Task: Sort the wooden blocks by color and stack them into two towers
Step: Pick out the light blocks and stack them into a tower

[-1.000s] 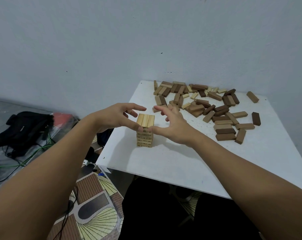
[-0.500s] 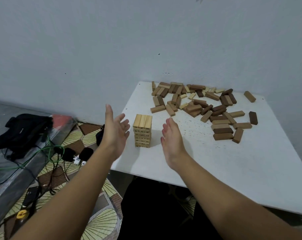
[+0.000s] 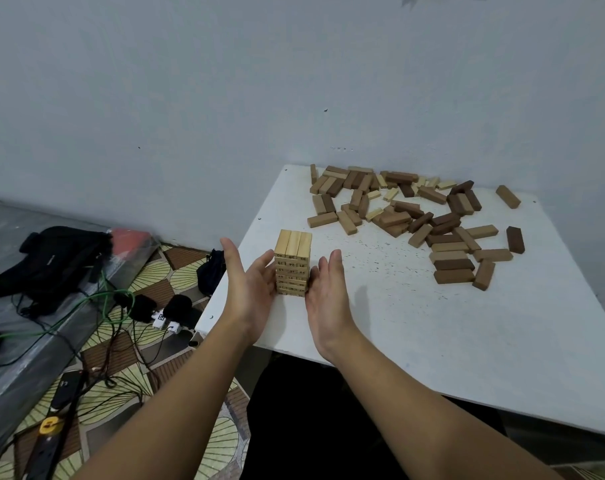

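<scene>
**A:** What's the room like from where you sit?

**B:** I see a pale wall [image 3: 224, 98] behind a white desk [image 3: 432, 323] that fills the right half of my view. The floor [image 3: 176, 271] at my 8 o'clock has a fan-patterned covering, strewn with cables [image 3: 86, 306] and a power strip [image 3: 51, 434]. A black bag [image 3: 51, 258] lies on a low grey surface further out at 9 o'clock.

**A:** Start close. Where are the hands?

**B:** Both forearms reach in from the bottom. My left hand [image 3: 250, 292] stands on edge at the desk's near-left corner, palm facing right, fingers straight and together. My right hand [image 3: 328, 296] mirrors it, palm facing left, fingers straight too. Neither hand is curled round anything.

**A:** And between them?

**B:** The light tower [image 3: 293, 263], upright, several layers of pale numbered blocks with three laid side by side on top. The left hand's fingers lie against its left face, the right hand's just at its lower right side; I can't tell whether that one truly touches.

**A:** Further out?

**B:** At 1 o'clock from the tower, well apart, the loose block pile [image 3: 408, 209] sprawls toward the wall, tan, dark brown and a few pale pieces mixed. One dark block [image 3: 515, 240] lies alone at the right, and one tan block [image 3: 508, 196] beyond it.
</scene>
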Demonstrator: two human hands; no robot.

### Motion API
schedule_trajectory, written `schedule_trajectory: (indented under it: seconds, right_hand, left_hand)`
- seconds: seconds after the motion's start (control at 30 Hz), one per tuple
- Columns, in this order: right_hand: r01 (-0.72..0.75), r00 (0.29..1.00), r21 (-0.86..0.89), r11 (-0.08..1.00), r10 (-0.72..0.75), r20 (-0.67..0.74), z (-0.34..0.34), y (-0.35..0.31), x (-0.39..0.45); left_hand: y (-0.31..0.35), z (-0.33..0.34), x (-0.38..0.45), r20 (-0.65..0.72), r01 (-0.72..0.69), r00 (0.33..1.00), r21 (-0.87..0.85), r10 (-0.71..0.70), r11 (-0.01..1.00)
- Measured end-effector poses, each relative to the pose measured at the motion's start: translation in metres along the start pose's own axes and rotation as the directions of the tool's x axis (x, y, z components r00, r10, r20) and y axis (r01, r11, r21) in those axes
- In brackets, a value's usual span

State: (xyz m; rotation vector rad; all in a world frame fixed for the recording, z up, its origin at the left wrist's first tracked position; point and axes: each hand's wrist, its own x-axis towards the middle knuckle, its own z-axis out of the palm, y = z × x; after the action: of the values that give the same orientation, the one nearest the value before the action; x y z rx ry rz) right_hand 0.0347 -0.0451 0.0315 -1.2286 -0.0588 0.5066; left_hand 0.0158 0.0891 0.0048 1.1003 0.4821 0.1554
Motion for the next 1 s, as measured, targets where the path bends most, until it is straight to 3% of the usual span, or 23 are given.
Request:
schedule_trajectory:
  seconds: [0.27,0.37,0.5,0.57,0.67,0.77,0.87,0.93,1.0]
  right_hand:
    - [-0.012,1.000,-0.034,0.999,0.012,-0.016,-0.008,-0.002,0.001]
    - [-0.007,0.999,-0.156,0.988,0.001,-0.037,-0.029,-0.005,0.011]
    - [0.029,0.994,-0.293,0.956,-0.059,-0.094,-0.069,-0.030,0.025]
    - [0.072,0.985,-0.400,0.914,-0.128,-0.116,-0.092,-0.047,0.034]
    - [0.102,0.970,-0.576,0.811,-0.209,-0.122,-0.123,-0.070,0.049]
    - [0.143,0.951,-0.761,0.632,-0.300,-0.070,-0.151,-0.088,0.065]
    - [0.093,0.966,-0.914,0.394,-0.258,-0.013,-0.179,-0.102,0.075]
    - [0.065,0.976,-0.963,0.263,-0.217,0.007,-0.198,-0.111,0.080]
    - [0.082,0.976,-0.975,0.208,-0.215,0.037,-0.212,-0.116,0.085]
  left_hand:
    - [0.006,0.001,-0.002,-0.015,0.015,1.000,0.032,-0.014,0.999]
    - [0.022,0.002,-0.004,-0.096,-0.059,0.993,0.094,0.068,0.994]
    - [0.065,0.014,0.004,-0.199,-0.174,0.950,0.301,0.240,0.938]
    - [0.087,0.031,0.008,-0.214,-0.199,0.921,0.460,0.325,0.865]
    - [0.105,0.071,0.017,-0.068,-0.259,0.913,0.666,0.403,0.700]
    - [0.101,0.118,0.034,0.123,-0.300,0.920,0.834,0.373,0.464]
    - [0.072,0.164,0.055,0.222,-0.312,0.913,0.920,0.343,0.237]
    - [0.040,0.192,0.065,0.235,-0.301,0.925,0.933,0.300,0.197]
    - [0.007,0.209,0.073,0.219,-0.269,0.939,0.948,0.264,0.170]
